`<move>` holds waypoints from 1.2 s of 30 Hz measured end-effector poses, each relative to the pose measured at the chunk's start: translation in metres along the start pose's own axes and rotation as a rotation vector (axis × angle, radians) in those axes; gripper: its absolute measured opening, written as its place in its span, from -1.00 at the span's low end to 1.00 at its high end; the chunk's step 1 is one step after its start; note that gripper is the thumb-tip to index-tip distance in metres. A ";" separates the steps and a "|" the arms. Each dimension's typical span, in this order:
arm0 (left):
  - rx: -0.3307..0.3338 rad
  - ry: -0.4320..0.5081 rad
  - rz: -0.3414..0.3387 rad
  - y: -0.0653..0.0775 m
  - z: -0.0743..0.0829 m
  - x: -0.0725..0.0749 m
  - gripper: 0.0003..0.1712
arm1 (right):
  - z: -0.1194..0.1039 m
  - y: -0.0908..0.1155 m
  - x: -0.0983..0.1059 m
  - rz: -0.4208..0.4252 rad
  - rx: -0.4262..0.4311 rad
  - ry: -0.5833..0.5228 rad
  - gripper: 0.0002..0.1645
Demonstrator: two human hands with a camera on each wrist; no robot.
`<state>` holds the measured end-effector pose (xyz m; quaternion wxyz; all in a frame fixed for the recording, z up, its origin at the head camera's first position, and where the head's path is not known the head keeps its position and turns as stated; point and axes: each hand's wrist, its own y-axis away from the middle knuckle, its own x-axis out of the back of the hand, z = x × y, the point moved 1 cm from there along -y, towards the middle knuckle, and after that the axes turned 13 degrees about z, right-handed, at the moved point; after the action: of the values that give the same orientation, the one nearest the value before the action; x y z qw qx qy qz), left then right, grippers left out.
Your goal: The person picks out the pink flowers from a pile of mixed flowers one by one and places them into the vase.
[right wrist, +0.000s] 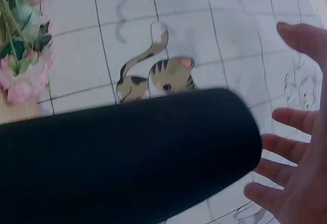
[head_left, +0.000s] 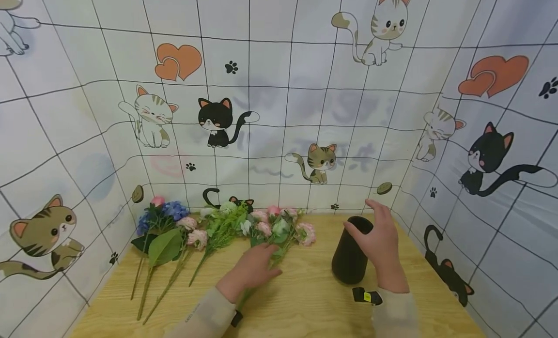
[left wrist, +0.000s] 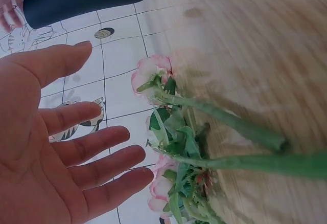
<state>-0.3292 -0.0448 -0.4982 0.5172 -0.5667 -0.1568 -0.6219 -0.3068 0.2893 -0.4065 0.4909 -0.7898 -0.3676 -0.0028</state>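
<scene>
A dark, tapered vase stands upright on the right of the wooden table. My right hand is beside its upper part, thumb and fingers spread. In the right wrist view, the fingers of that hand are apart near the vase's end; whether they touch it I cannot tell. My left hand, fingers extended, hovers over the stems of a bunch of pink and pale green flowers. Seen from the left wrist, the palm holds nothing, with pink-edged blooms and green stems beyond the fingertips.
Left of that bunch lie green leafy sprigs, pink flowers and a blue flower stem, their stems pointing toward the front of the table. Cat-printed white cloth encloses the table at the back and both sides.
</scene>
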 end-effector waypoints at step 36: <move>0.115 0.215 0.030 0.009 -0.015 -0.007 -0.67 | 0.082 0.023 -0.040 -0.170 -0.309 -0.583 -0.27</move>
<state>-0.3310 -0.0572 -0.5128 0.5719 -0.4684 -0.1271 -0.6614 -0.3518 0.3241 -0.4811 0.2379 -0.7889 -0.5524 0.1264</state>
